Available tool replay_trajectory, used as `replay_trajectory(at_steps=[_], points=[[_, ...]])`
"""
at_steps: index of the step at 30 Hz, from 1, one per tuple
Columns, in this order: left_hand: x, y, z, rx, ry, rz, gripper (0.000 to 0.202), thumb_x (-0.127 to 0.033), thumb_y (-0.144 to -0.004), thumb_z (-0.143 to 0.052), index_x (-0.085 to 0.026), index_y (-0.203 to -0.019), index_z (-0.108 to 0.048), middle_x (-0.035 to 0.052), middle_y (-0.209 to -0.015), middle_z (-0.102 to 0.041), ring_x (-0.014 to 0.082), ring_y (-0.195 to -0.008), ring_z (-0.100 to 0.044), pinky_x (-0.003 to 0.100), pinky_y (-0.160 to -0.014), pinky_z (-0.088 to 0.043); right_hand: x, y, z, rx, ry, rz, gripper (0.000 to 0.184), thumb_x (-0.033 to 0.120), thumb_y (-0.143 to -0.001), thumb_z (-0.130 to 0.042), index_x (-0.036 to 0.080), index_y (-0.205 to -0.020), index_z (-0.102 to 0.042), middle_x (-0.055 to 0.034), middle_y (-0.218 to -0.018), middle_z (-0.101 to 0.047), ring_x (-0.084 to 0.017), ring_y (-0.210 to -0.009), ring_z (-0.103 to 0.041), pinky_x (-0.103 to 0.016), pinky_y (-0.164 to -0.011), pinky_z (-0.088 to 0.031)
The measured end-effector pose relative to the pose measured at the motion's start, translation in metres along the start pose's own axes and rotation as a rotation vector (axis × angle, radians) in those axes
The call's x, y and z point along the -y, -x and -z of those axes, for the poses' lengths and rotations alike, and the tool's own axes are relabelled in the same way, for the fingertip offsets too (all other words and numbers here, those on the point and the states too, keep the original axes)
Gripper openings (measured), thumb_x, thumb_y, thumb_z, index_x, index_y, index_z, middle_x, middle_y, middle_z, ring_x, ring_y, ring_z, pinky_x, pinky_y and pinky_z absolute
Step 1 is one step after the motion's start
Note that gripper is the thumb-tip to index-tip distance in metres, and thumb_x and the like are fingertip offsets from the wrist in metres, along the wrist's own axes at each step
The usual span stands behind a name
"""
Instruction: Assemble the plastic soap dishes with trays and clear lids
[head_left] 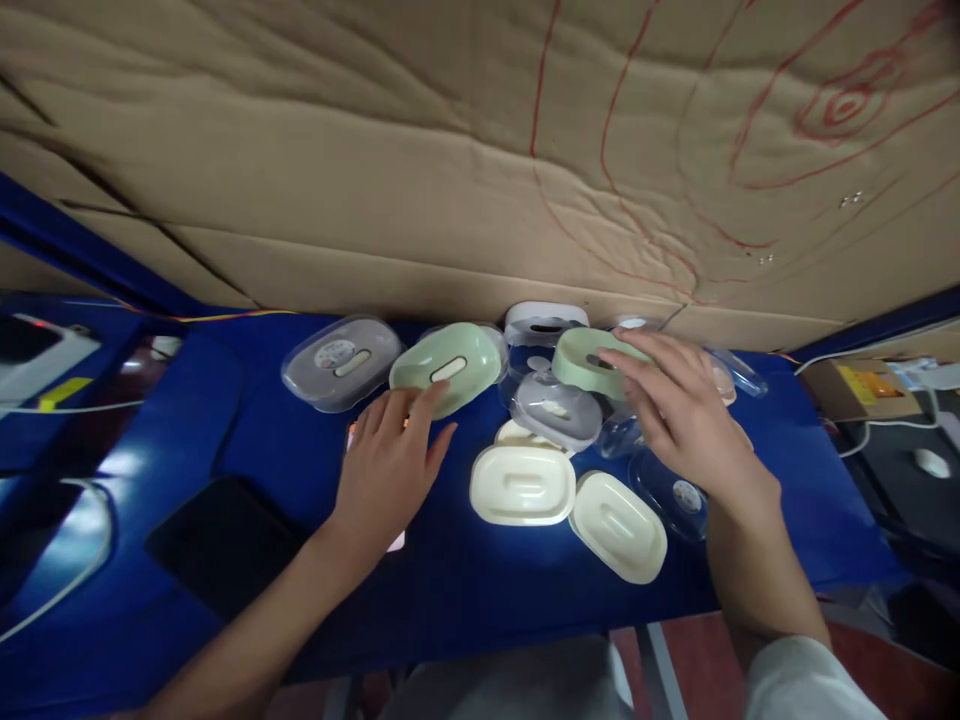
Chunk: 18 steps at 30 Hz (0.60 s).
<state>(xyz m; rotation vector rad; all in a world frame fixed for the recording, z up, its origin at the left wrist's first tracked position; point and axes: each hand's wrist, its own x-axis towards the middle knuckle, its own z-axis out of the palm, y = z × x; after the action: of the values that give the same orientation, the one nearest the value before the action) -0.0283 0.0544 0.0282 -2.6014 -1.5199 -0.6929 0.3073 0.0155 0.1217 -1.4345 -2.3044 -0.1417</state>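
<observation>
My left hand [394, 455] lies palm down at the near edge of a light green oval dish [469, 350], which looks like a soap dish with a pale slot in its middle. Its index fingertip touches the dish near the slot, and the thumb is spread apart. My right hand [686, 410] reaches over a second light green oval piece [577, 362], fingers stretched and apart, fingertips on or just above its right side. A grey dish with a clear cover [559, 410] sits between the hands. Closer in are two cream oval trays [523, 500] [619, 530].
At the back left lies a grey covered dish [341, 360], and a pale slotted piece [546, 322] stands by the cardboard wall [375, 200]. A clear cover [667, 495] is under my right wrist. A dark flat object [221, 545] lies left on the blue table [465, 590].
</observation>
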Motion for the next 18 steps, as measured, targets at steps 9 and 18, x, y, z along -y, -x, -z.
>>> replay_trajectory(at_steps=[9, 18], points=[[0.007, 0.032, 0.002, 0.005, -0.038, -0.129, 0.037, -0.018, -0.103, -0.067, -0.027, -0.139, -0.064, 0.0097, -0.116, -0.075, 0.0297, -0.105, -0.073, 0.045, -0.098, -0.056, 0.013, 0.004, -0.022, 0.13, -0.175, -0.005, 0.046, 0.022, -0.108, -0.06, 0.034, -0.153, -0.062, -0.0037, -0.146, -0.072, -0.03, -0.136, -0.067, -0.052, -0.115, -0.055], [0.017, 0.016, -0.005, 0.095, -0.117, -0.139, 0.047, -0.025, -0.103, -0.069, -0.023, -0.149, -0.059, 0.0197, -0.146, -0.065, 0.0416, -0.122, -0.068, 0.058, -0.099, -0.055, 0.03, -0.017, -0.031, 0.08, -0.125, 0.137, 0.027, 0.022, -0.11, -0.059, 0.02, -0.13, -0.076, -0.0086, -0.137, -0.077, -0.025, -0.129, -0.07, -0.044, -0.11, -0.06]])
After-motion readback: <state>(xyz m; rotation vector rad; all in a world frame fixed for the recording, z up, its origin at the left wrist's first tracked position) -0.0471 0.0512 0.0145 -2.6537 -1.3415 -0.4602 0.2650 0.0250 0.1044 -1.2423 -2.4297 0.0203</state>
